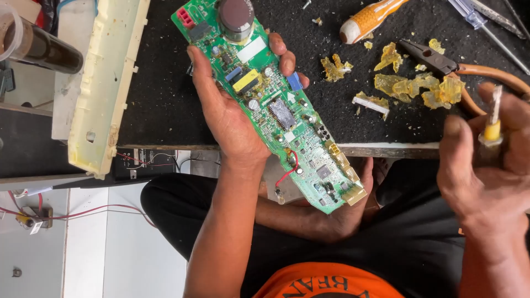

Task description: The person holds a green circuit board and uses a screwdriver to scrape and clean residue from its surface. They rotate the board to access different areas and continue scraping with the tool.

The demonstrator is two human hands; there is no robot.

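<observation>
Left hand holds a long green circuit board over the bench edge; right hand grips a small tool.

The left hand [232,118] grasps the green circuit board [276,105] from beneath, thumb along one long edge and fingertips curled over the other, so the board lies slanted across the palm, its lower end jutting past the black work mat [165,83]. The right hand [486,165] is clenched on a yellow-handled tool [492,124], well apart from the board, near amber resin scraps [419,85].
</observation>
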